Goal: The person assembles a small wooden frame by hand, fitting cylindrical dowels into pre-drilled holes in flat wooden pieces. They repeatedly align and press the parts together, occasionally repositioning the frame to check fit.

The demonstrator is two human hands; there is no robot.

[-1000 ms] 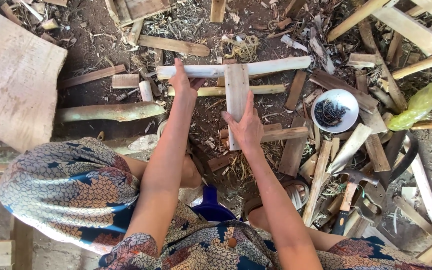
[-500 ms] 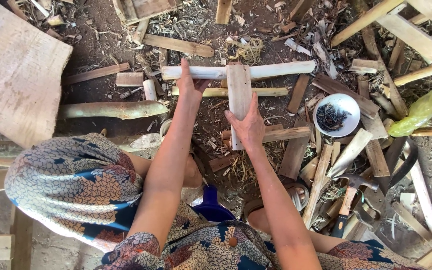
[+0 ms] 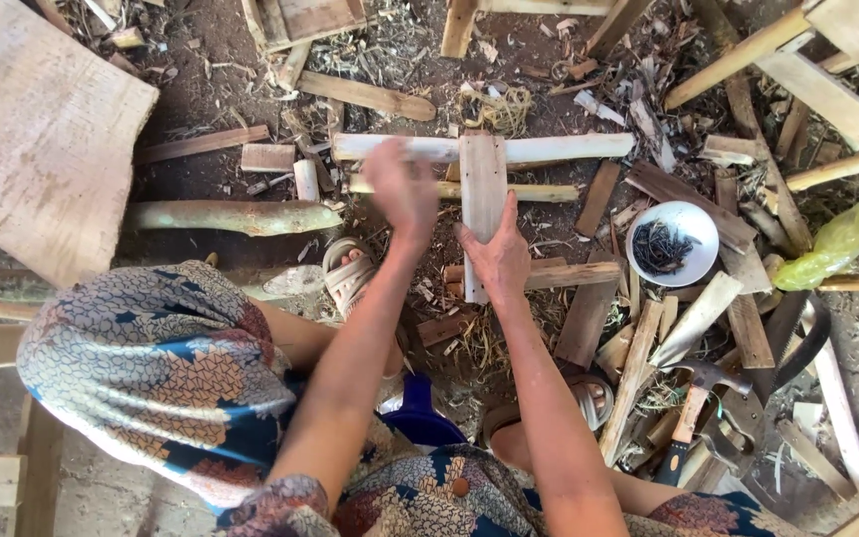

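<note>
Pale wood makes up the short plank (image 3: 482, 199) lying upright across two horizontal sticks (image 3: 549, 149) on the dirt ground (image 3: 201, 99), among scraps and shavings. The right hand (image 3: 497, 261) presses flat on the plank's lower end, fingers spread, grasping nothing. The left hand (image 3: 402, 187) hovers blurred just left of the plank, over the sticks, loosely curled; whether it holds anything cannot be told. A white bowl of dark nails (image 3: 672, 243) sits to the right, and a claw hammer (image 3: 693, 416) lies below it near a sandalled foot (image 3: 589, 398).
</note>
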